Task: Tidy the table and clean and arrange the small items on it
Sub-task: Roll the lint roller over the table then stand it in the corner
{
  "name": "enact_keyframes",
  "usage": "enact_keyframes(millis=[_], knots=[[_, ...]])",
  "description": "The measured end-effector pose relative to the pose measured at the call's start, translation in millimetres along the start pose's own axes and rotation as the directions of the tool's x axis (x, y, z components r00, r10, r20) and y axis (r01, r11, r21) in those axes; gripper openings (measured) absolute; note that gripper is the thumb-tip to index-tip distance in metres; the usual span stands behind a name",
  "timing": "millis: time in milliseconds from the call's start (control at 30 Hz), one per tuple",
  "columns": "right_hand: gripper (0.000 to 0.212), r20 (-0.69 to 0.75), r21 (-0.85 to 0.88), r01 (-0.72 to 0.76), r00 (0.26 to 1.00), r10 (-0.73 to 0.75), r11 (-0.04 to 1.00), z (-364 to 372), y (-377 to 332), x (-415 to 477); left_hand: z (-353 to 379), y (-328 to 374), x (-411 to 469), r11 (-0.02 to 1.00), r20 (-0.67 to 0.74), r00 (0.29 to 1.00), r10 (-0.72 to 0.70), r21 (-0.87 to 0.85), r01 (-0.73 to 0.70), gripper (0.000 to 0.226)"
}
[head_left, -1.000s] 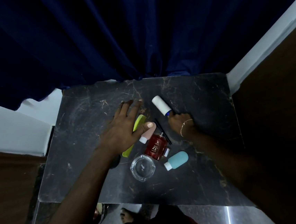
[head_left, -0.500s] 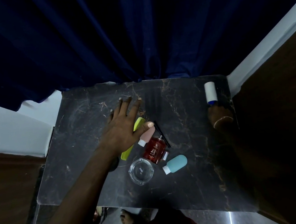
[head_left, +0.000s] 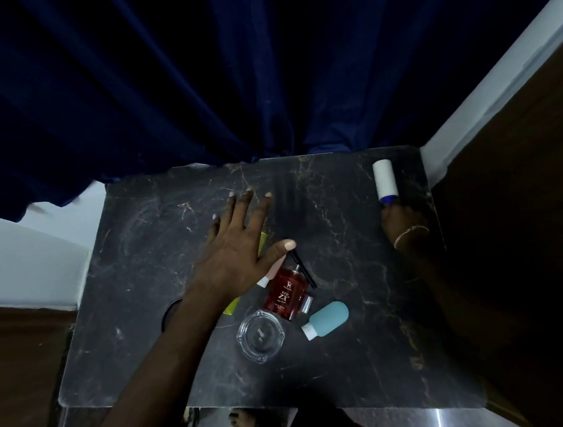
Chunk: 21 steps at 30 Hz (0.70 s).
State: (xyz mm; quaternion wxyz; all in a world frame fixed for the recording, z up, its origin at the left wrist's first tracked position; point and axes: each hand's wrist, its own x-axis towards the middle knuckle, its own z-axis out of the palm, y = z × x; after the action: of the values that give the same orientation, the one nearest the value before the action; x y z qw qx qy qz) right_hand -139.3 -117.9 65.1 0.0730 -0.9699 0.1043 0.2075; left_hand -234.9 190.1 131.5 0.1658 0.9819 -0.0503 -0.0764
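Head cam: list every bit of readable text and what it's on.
"RED": front label of the red bottle, lying on the table.
"ZX": same label, just below "RED", in larger letters.
Logo mark above "RED", and the fine print under it and under "ZX": too small to read.
Teal bottle, lint roller, glass ashtray: no text visible.

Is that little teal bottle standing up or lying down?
Lying down: the teal bottle rests lengthwise on the table, white cap pointing sideways.
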Motion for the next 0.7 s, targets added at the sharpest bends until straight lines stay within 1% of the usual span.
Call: enact_keyframes(millis=[100,267,533,700], knots=[[0.045,0.017,-0.034,0.035,0.999,-0.035,0.999,2,-13,-5,-1,2,0,1.0,0.005,1.0,0.001,-0.013,-0.001,0.095],[0.044,0.059,-0.11,0.161,0.986,-0.155,0.981,6,-44,-20,-2,0,-6,1.0,-0.005,1.0,-0.001,-0.006,0.001,0.095],[0.043,0.134,-0.249,0.365,0.93,-0.341,0.897,22,-95,-52,1,-3,-7,1.0,-0.004,1.0,0.003,-0.006,-0.003,0.097],[0.045,0.18,-0.271,0.449,0.893,-0.413,0.851,29,-111,-66,2,-3,-9,1.0,-0.02,1.0,0.001,-0.01,-0.002,0.097]])
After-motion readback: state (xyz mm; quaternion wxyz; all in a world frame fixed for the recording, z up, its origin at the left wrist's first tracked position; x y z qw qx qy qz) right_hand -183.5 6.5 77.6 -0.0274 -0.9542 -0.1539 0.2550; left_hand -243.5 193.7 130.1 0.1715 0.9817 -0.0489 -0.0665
